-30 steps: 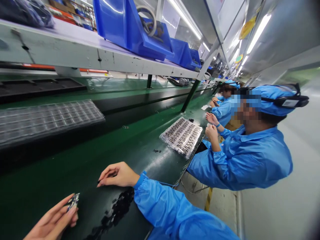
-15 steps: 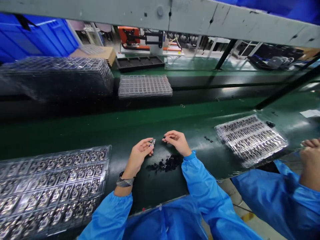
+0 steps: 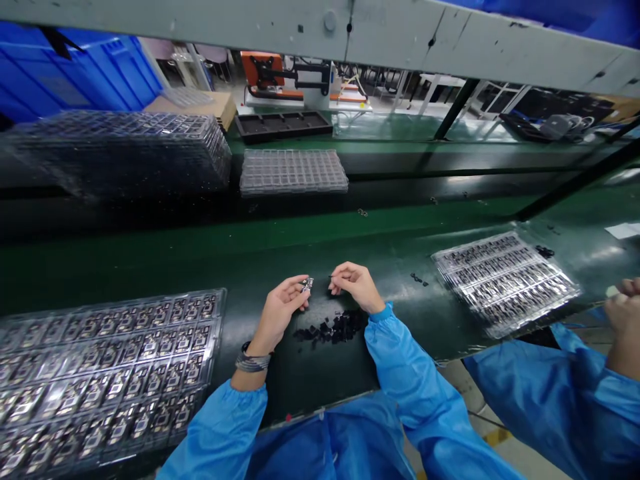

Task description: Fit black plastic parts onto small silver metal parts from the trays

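Between the thumb and fingers of my left hand (image 3: 284,301) is a small silvery circuit board (image 3: 307,285). My right hand (image 3: 354,283) pinches a tiny black piece (image 3: 331,279), a short gap to the right of the board. Below both hands a loose pile of small black pieces (image 3: 337,328) lies on the dark green bench. To the left of my left hand is a clear plastic tray (image 3: 218,333) filled with rows of similar boards.
A second tray of boards (image 3: 507,280) lies to the right, beside a co-worker's hand (image 3: 625,310). Behind the bench are empty clear trays (image 3: 294,172), a tall tray stack (image 3: 125,153) and a black divided tray (image 3: 283,125). A grey beam (image 3: 280,30) crosses overhead.
My right hand has turned slightly, its fingers curling more around the black piece. The left hand still holds the board. The whole view has shifted a little.
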`<state>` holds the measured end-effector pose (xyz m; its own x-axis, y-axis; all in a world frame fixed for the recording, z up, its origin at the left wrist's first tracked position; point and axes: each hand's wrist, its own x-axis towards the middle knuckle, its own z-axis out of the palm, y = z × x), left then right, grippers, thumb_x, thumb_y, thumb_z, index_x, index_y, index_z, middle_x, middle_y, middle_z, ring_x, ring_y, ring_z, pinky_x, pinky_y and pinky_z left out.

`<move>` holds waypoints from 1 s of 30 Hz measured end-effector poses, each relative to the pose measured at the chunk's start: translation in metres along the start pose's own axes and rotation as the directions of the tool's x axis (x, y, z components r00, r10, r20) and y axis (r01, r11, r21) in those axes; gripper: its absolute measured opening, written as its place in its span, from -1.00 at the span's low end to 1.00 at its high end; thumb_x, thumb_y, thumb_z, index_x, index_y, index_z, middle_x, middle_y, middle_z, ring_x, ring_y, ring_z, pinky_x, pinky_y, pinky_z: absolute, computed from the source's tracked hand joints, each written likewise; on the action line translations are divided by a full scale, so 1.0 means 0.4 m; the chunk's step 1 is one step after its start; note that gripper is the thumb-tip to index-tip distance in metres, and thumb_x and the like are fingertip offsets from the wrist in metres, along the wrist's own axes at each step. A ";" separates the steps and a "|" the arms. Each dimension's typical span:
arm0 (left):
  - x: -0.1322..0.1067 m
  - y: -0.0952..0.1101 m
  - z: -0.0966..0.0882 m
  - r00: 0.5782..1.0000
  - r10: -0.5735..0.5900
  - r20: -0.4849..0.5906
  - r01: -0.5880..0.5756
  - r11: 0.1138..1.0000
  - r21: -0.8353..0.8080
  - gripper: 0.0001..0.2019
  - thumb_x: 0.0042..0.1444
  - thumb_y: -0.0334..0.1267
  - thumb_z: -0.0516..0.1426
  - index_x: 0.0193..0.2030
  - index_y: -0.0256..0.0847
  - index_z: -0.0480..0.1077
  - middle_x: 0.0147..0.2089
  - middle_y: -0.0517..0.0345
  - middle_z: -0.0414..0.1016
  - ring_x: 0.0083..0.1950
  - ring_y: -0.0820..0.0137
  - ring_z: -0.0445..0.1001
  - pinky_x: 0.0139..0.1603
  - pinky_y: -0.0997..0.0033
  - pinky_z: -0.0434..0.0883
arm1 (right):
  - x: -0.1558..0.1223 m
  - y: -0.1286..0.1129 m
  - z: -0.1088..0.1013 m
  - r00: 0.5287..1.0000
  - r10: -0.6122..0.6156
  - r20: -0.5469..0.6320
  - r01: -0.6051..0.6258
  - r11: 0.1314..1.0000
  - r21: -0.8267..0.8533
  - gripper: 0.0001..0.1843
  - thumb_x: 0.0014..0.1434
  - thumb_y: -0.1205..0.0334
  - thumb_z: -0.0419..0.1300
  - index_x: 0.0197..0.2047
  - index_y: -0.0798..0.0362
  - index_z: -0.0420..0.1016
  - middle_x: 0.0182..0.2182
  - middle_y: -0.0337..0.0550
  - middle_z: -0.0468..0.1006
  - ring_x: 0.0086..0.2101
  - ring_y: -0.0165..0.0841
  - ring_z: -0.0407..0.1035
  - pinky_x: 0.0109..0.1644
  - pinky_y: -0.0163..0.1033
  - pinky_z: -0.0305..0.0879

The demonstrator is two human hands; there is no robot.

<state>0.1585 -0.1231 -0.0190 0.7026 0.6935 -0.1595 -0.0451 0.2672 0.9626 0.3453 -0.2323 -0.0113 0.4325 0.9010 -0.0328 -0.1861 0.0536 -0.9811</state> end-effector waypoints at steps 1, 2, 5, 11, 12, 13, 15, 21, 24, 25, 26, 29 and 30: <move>0.000 -0.001 0.000 1.000 0.002 0.002 -0.002 1.000 0.000 -0.52 0.02 -0.17 0.39 0.09 -0.26 0.50 -0.30 0.16 0.50 -0.38 0.45 0.44 -0.35 0.45 0.37 | 0.000 0.001 0.000 1.000 0.000 0.010 0.000 1.000 0.003 -0.65 0.05 -0.02 0.47 -0.27 0.04 0.53 -0.45 -0.16 0.68 -0.47 -0.36 0.55 -0.36 -0.28 0.43; 0.000 -0.001 0.000 1.000 0.003 0.001 -0.003 1.000 0.001 -0.52 0.02 -0.17 0.39 0.08 -0.26 0.50 -0.30 0.16 0.50 -0.38 0.45 0.44 -0.35 0.45 0.37 | -0.001 0.002 0.000 1.000 -0.006 0.016 0.006 1.000 0.008 -0.65 0.05 -0.01 0.47 -0.26 0.04 0.53 -0.42 -0.13 0.69 -0.43 -0.33 0.58 -0.32 -0.26 0.45; -0.001 0.003 0.002 1.000 0.003 -0.001 -0.003 1.000 0.003 -0.52 0.02 -0.15 0.39 0.07 -0.26 0.50 -0.30 0.16 0.49 -0.38 0.45 0.44 -0.36 0.45 0.37 | -0.002 0.000 0.002 0.999 -0.034 0.009 0.034 0.999 0.008 -0.64 0.07 -0.02 0.47 -0.25 0.05 0.54 -0.32 -0.05 0.73 -0.30 -0.26 0.63 -0.18 -0.20 0.48; -0.003 0.008 0.007 1.000 -0.001 -0.001 0.001 1.000 0.001 -0.52 0.01 -0.14 0.40 0.06 -0.26 0.50 -0.29 0.16 0.49 -0.38 0.46 0.43 -0.37 0.45 0.36 | -0.001 -0.001 -0.005 0.994 -0.091 -0.066 0.088 0.995 -0.040 -0.67 0.08 -0.02 0.46 -0.31 0.03 0.52 -0.40 -0.12 0.70 -0.36 -0.29 0.59 -0.15 -0.18 0.47; -0.002 0.007 0.007 1.000 0.001 0.000 -0.001 1.000 -0.001 -0.52 0.01 -0.15 0.40 0.06 -0.26 0.50 -0.30 0.16 0.49 -0.39 0.46 0.43 -0.37 0.45 0.36 | -0.001 0.000 -0.007 0.993 -0.099 -0.065 0.096 0.995 -0.042 -0.68 0.08 0.00 0.47 -0.30 0.03 0.53 -0.39 -0.12 0.70 -0.35 -0.29 0.59 -0.13 -0.18 0.46; -0.001 0.005 0.006 1.000 0.002 0.001 -0.002 1.000 -0.003 -0.52 0.01 -0.15 0.40 0.06 -0.26 0.51 -0.30 0.17 0.49 -0.39 0.46 0.43 -0.37 0.45 0.36 | -0.001 0.002 -0.009 0.993 -0.104 -0.062 0.101 0.994 -0.043 -0.69 0.09 0.01 0.46 -0.29 0.03 0.53 -0.38 -0.11 0.70 -0.34 -0.30 0.59 -0.12 -0.18 0.45; 0.000 0.000 0.003 1.000 0.003 0.000 -0.003 1.000 -0.006 -0.52 0.02 -0.15 0.40 0.06 -0.26 0.51 -0.30 0.16 0.49 -0.39 0.46 0.44 -0.37 0.45 0.37 | 0.000 0.004 -0.010 0.992 -0.107 -0.061 0.104 0.993 -0.051 -0.70 0.13 0.00 0.43 -0.28 0.03 0.53 -0.37 -0.10 0.71 -0.34 -0.31 0.58 -0.12 -0.20 0.44; -0.002 -0.001 0.004 1.000 0.005 0.002 -0.005 1.000 -0.009 -0.52 0.02 -0.18 0.40 0.08 -0.26 0.51 -0.29 0.17 0.50 -0.39 0.46 0.46 -0.36 0.46 0.37 | 0.002 0.005 -0.003 0.989 -0.109 -0.104 0.100 0.991 -0.088 -0.63 0.15 -0.10 0.40 -0.35 0.03 0.50 -0.46 -0.14 0.69 -0.41 -0.32 0.54 -0.19 -0.22 0.42; -0.008 0.003 0.015 1.000 0.005 0.005 -0.005 0.999 -0.039 -0.53 0.01 -0.18 0.41 0.06 -0.28 0.51 -0.32 0.17 0.50 -0.40 0.47 0.46 -0.37 0.46 0.37 | -0.001 0.007 0.006 0.996 -0.087 -0.033 0.082 0.990 -0.111 -0.63 0.16 -0.11 0.40 -0.33 0.03 0.50 -0.43 -0.13 0.70 -0.40 -0.31 0.55 -0.18 -0.20 0.43; -0.010 0.003 0.018 1.000 0.003 0.009 -0.003 0.999 -0.049 -0.53 0.01 -0.18 0.41 0.06 -0.28 0.51 -0.33 0.17 0.50 -0.41 0.47 0.46 -0.37 0.46 0.38 | -0.002 0.008 0.010 0.997 -0.079 -0.003 0.078 0.990 -0.122 -0.63 0.16 -0.11 0.40 -0.33 0.03 0.50 -0.42 -0.13 0.70 -0.39 -0.30 0.55 -0.18 -0.19 0.43; -0.012 0.002 0.022 1.000 -0.001 0.013 0.002 0.998 -0.058 -0.52 0.01 -0.17 0.41 0.06 -0.29 0.50 -0.34 0.17 0.50 -0.41 0.47 0.46 -0.36 0.46 0.38 | -0.003 0.009 0.014 0.997 -0.074 0.024 0.077 0.988 -0.131 -0.63 0.16 -0.11 0.40 -0.32 0.03 0.50 -0.41 -0.13 0.70 -0.38 -0.30 0.56 -0.17 -0.19 0.44; -0.013 -0.006 0.027 0.999 -0.027 0.032 0.030 0.995 -0.093 -0.49 0.01 -0.16 0.42 0.07 -0.33 0.50 -0.38 0.17 0.51 -0.44 0.47 0.46 -0.36 0.45 0.39 | -0.007 0.011 0.025 0.994 -0.083 0.071 0.094 0.983 -0.159 -0.64 0.18 -0.09 0.39 -0.32 0.03 0.50 -0.40 -0.14 0.69 -0.37 -0.30 0.57 -0.15 -0.19 0.45; -0.013 -0.009 0.028 0.999 -0.037 0.037 0.041 0.993 -0.108 -0.48 0.00 -0.16 0.42 0.07 -0.34 0.49 -0.39 0.17 0.51 -0.45 0.47 0.46 -0.36 0.46 0.39 | -0.008 0.012 0.028 0.993 -0.093 0.078 0.105 0.979 -0.173 -0.65 0.19 -0.09 0.38 -0.32 0.04 0.51 -0.39 -0.14 0.69 -0.36 -0.30 0.57 -0.14 -0.19 0.45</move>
<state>0.1631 -0.1351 -0.0191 0.7298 0.6576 -0.1870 -0.0927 0.3662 0.9259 0.3332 -0.2299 -0.0139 0.3778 0.9230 0.0731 0.0154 0.0726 -0.9972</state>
